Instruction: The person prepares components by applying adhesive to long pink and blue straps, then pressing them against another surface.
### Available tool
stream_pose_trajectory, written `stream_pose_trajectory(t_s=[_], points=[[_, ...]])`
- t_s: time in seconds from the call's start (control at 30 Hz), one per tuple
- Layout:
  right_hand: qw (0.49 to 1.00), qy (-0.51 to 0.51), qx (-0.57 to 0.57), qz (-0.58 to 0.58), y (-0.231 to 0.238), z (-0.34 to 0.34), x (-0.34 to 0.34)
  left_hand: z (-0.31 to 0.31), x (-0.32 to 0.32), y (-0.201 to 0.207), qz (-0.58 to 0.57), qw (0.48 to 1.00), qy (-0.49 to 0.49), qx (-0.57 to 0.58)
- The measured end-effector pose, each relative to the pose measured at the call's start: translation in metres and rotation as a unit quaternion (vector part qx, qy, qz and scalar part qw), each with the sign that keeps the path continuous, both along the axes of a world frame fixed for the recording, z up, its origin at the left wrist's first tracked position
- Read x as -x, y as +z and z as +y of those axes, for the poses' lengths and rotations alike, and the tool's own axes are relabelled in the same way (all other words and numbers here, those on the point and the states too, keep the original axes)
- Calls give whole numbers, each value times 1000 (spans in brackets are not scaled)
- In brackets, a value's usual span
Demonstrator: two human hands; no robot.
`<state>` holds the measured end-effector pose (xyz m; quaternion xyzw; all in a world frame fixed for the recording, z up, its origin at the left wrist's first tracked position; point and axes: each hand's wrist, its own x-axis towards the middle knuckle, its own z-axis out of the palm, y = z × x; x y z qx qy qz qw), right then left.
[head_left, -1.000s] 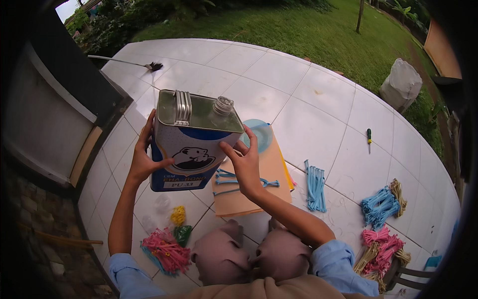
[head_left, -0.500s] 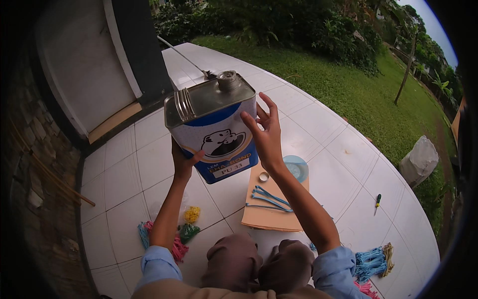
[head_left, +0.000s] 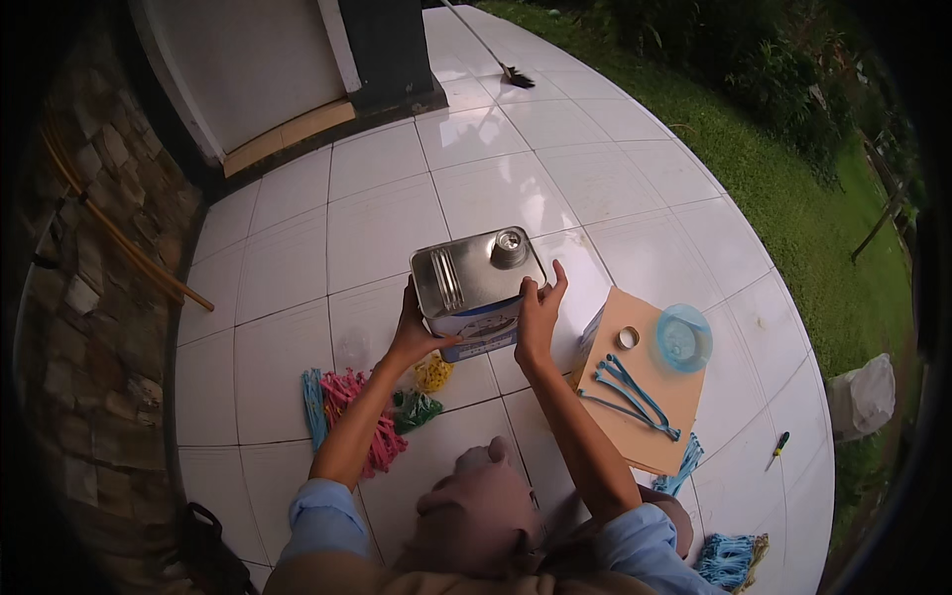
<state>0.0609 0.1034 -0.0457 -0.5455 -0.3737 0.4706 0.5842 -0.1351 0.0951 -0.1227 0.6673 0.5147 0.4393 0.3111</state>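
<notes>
A rectangular metal glue can [head_left: 482, 273], silver on top with a blue and white label, is held upright between my two hands. My left hand [head_left: 416, 332] grips its left side, thumb across the front. The right hand [head_left: 538, 315] presses its right side, index finger raised. On the can's top are a wire handle [head_left: 446, 278] and a round spout [head_left: 510, 246] with no cap on it. Right of the can lies a cardboard box [head_left: 620, 446], bearing a small round silver cap [head_left: 628, 338], several blue strips with knobbed ends [head_left: 635, 397] and a clear blue bowl [head_left: 683, 338].
Pink strip bundles [head_left: 359, 416], a blue bundle [head_left: 314, 407], a green bag [head_left: 415, 409] and yellow pieces [head_left: 433, 373] lie left on the tiled floor. A screwdriver [head_left: 778, 450], blue bundle [head_left: 731, 561] and white sack [head_left: 861, 399] are right; a broom [head_left: 516, 77] lies far off.
My hands have lowered the can toward the floor, left of the cardboard box. The view has tilted down and shifted left.
</notes>
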Motion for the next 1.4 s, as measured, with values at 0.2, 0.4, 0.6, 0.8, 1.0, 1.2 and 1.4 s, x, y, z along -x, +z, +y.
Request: stream_pose_trajectory(t_s=[0.2, 0.4, 0.6, 0.8, 1.0, 1.2, 1.4], points=[[997, -48, 52, -44, -54, -9, 19, -6, 12, -71, 7, 992, 24, 122], [988, -134, 75, -28, -86, 4, 16, 11, -1, -82, 2, 994, -22, 108], [982, -184, 28, -15, -102, 12, 8, 28, -13, -84, -50, 986, -62, 147], [984, -158, 74, -38, -96, 14, -1, 41, -19, -92, -63, 979, -61, 183], [992, -105, 61, -43, -91, 21, -3, 42, -20, -91, -10, 985, -59, 163], [927, -111, 27, -356, -93, 38, 1, 43, -17, -98, -27, 982, -75, 171], [960, -84, 103, -245, -98, 49, -3, 42, -16, -97, -24, 982, -67, 173]])
